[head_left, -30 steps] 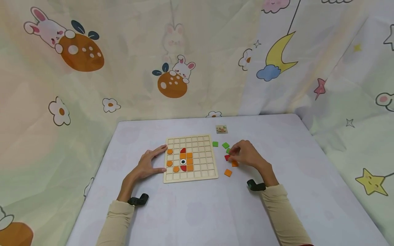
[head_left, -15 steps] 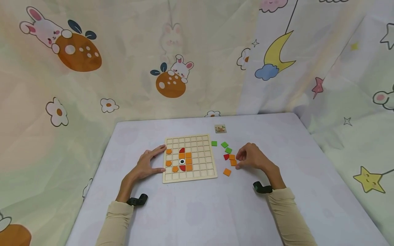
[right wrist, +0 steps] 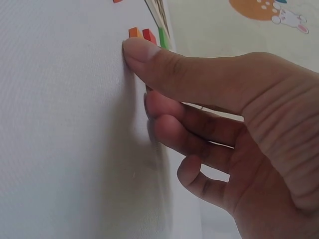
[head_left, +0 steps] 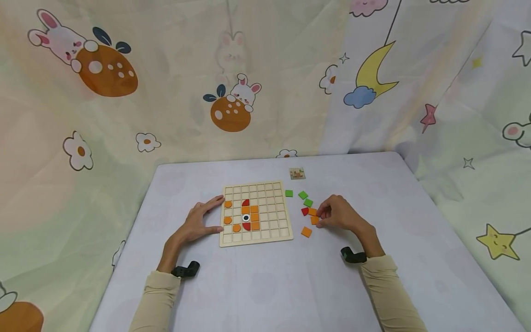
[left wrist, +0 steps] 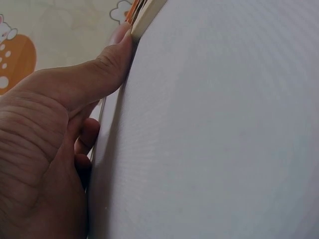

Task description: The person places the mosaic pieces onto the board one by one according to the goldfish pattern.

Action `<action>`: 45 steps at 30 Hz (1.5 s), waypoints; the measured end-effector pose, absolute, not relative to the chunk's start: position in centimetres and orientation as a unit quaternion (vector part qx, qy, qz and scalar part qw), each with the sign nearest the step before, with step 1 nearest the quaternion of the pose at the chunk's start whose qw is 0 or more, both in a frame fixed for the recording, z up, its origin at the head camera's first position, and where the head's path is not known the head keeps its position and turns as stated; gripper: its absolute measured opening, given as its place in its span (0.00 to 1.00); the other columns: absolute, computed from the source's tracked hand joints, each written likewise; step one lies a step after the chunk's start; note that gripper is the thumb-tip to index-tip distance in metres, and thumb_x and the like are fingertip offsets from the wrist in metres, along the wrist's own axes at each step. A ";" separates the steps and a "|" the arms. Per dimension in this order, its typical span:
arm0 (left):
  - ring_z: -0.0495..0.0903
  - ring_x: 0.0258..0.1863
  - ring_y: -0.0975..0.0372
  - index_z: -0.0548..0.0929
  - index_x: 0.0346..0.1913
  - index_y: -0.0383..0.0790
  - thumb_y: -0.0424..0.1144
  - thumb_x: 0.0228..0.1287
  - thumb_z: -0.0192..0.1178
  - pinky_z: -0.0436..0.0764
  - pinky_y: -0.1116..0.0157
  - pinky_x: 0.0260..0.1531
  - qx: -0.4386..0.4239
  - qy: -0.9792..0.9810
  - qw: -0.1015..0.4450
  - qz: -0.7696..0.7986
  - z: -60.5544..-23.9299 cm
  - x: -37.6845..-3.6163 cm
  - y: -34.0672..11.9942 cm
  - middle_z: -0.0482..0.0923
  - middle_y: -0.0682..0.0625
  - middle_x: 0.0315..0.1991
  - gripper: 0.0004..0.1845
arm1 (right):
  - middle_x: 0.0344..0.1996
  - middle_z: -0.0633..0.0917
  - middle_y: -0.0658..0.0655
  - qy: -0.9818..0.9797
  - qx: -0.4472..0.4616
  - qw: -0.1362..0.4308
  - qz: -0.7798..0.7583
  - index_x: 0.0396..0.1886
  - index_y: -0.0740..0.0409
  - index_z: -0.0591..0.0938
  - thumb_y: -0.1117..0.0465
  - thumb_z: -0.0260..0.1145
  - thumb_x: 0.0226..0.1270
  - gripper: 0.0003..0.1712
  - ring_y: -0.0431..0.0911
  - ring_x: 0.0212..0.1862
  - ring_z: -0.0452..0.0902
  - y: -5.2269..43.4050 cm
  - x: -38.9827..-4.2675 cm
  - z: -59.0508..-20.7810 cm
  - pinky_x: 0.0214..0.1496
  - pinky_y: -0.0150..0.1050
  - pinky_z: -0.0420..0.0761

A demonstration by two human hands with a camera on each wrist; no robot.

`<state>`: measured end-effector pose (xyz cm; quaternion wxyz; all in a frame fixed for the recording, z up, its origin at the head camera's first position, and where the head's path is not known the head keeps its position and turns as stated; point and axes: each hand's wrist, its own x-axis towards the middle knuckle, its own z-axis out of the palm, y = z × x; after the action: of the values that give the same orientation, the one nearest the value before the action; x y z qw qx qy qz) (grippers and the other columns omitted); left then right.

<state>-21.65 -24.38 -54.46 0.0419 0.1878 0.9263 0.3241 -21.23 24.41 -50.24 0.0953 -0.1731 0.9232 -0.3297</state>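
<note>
Right hand [head_left: 340, 213] pinches an orange tile [head_left: 315, 220] on the desk [head_left: 290, 286]; left hand [head_left: 198, 221], fingers spread, steadies the grid board [head_left: 256, 213].

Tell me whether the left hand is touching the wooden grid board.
Touching. In the left wrist view the left hand's thumb tip presses against the edge of the wooden grid board; the head view shows its fingers on the board's left edge.
</note>
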 end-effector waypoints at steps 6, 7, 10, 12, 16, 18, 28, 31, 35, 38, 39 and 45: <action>0.64 0.51 0.59 0.64 0.77 0.58 0.62 0.46 0.77 0.59 0.54 0.51 0.186 0.925 0.045 0.329 -54.6 -21.7 -24.4 0.57 0.58 0.80 0.53 | 0.25 0.85 0.48 0.924 -0.176 0.100 -0.324 0.31 0.53 0.88 0.57 0.84 0.46 0.14 0.43 0.29 0.76 24.4 -21.3 -50.4 0.33 0.33 0.78; 0.64 0.51 0.59 0.64 0.77 0.58 0.62 0.46 0.77 0.59 0.54 0.51 0.187 0.925 0.046 0.329 -54.6 -21.7 -24.4 0.57 0.58 0.80 0.53 | 0.26 0.85 0.48 0.924 -0.177 0.101 -0.323 0.32 0.53 0.88 0.57 0.84 0.46 0.14 0.43 0.30 0.76 24.4 -21.3 -50.3 0.33 0.33 0.78; 0.64 0.51 0.60 0.64 0.77 0.58 0.62 0.45 0.77 0.60 0.55 0.50 0.188 0.925 0.046 0.327 -54.7 -21.7 -24.4 0.57 0.58 0.80 0.54 | 0.27 0.85 0.47 0.926 -0.180 0.103 -0.316 0.34 0.53 0.88 0.56 0.84 0.47 0.15 0.43 0.31 0.77 24.3 -21.2 -50.1 0.35 0.33 0.79; 0.64 0.51 0.60 0.64 0.77 0.58 0.62 0.46 0.77 0.60 0.55 0.50 0.188 0.925 0.045 0.326 -54.7 -21.8 -24.4 0.57 0.58 0.80 0.54 | 0.28 0.86 0.46 0.925 -0.182 0.103 -0.316 0.35 0.53 0.88 0.56 0.83 0.48 0.15 0.42 0.31 0.78 24.2 -21.2 -49.9 0.36 0.33 0.80; 0.63 0.51 0.60 0.64 0.77 0.56 0.61 0.47 0.77 0.60 0.55 0.49 0.192 0.926 0.040 0.323 -54.7 -21.8 -24.4 0.57 0.57 0.80 0.53 | 0.30 0.88 0.48 0.920 -0.184 0.101 -0.330 0.37 0.54 0.89 0.58 0.83 0.49 0.15 0.42 0.31 0.80 24.1 -21.1 -49.5 0.38 0.32 0.82; 0.63 0.51 0.60 0.64 0.77 0.56 0.61 0.47 0.77 0.60 0.55 0.49 0.195 0.926 0.038 0.322 -54.6 -21.9 -24.4 0.57 0.56 0.80 0.53 | 0.30 0.88 0.50 0.916 -0.185 0.099 -0.341 0.37 0.56 0.89 0.59 0.83 0.48 0.15 0.42 0.31 0.81 24.0 -21.1 -49.4 0.37 0.31 0.82; 0.64 0.50 0.59 0.65 0.77 0.56 0.61 0.45 0.78 0.60 0.55 0.50 0.189 0.925 0.043 0.328 -54.3 -21.7 -24.3 0.57 0.57 0.80 0.54 | 0.27 0.87 0.52 0.902 -0.203 0.089 -0.372 0.35 0.58 0.88 0.62 0.82 0.48 0.14 0.42 0.30 0.81 22.6 -21.5 -49.7 0.36 0.32 0.83; 0.64 0.51 0.59 0.65 0.77 0.57 0.62 0.45 0.77 0.61 0.55 0.50 0.188 0.925 0.046 0.328 -54.4 -21.7 -24.3 0.57 0.58 0.80 0.54 | 0.26 0.87 0.50 0.899 -0.209 0.084 -0.376 0.34 0.58 0.89 0.61 0.83 0.48 0.13 0.41 0.29 0.81 22.0 -21.7 -49.7 0.35 0.32 0.83; 0.64 0.50 0.59 0.64 0.77 0.58 0.62 0.45 0.77 0.61 0.55 0.50 0.187 0.924 0.047 0.330 -54.5 -21.7 -24.4 0.57 0.58 0.80 0.54 | 0.26 0.88 0.50 0.893 -0.225 0.078 -0.382 0.33 0.60 0.89 0.62 0.83 0.48 0.13 0.41 0.28 0.82 21.2 -21.9 -49.7 0.34 0.33 0.82; 0.64 0.50 0.59 0.64 0.77 0.58 0.62 0.45 0.77 0.61 0.56 0.50 0.189 0.924 0.044 0.331 -54.5 -21.7 -24.5 0.57 0.59 0.80 0.54 | 0.26 0.87 0.50 0.891 -0.235 0.079 -0.381 0.33 0.61 0.89 0.63 0.82 0.48 0.13 0.41 0.28 0.82 20.6 -22.1 -49.6 0.33 0.33 0.82; 0.64 0.50 0.59 0.64 0.77 0.57 0.62 0.45 0.77 0.61 0.56 0.50 0.190 0.924 0.043 0.330 -54.5 -21.7 -24.5 0.57 0.59 0.80 0.54 | 0.25 0.87 0.50 0.890 -0.239 0.080 -0.380 0.33 0.61 0.89 0.63 0.82 0.48 0.12 0.41 0.27 0.82 20.4 -22.2 -49.6 0.33 0.33 0.82; 0.64 0.51 0.59 0.64 0.77 0.58 0.63 0.45 0.77 0.61 0.55 0.51 0.183 0.925 0.048 0.330 -54.4 -21.7 -24.5 0.57 0.59 0.80 0.54 | 0.25 0.88 0.50 0.887 -0.253 0.080 -0.378 0.33 0.62 0.89 0.64 0.82 0.48 0.12 0.40 0.27 0.82 19.4 -22.3 -49.7 0.33 0.33 0.83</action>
<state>-21.71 -24.45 -54.40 0.0480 0.1835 0.9247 0.3301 -22.30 19.43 -49.65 0.0796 -0.2530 0.8871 -0.3778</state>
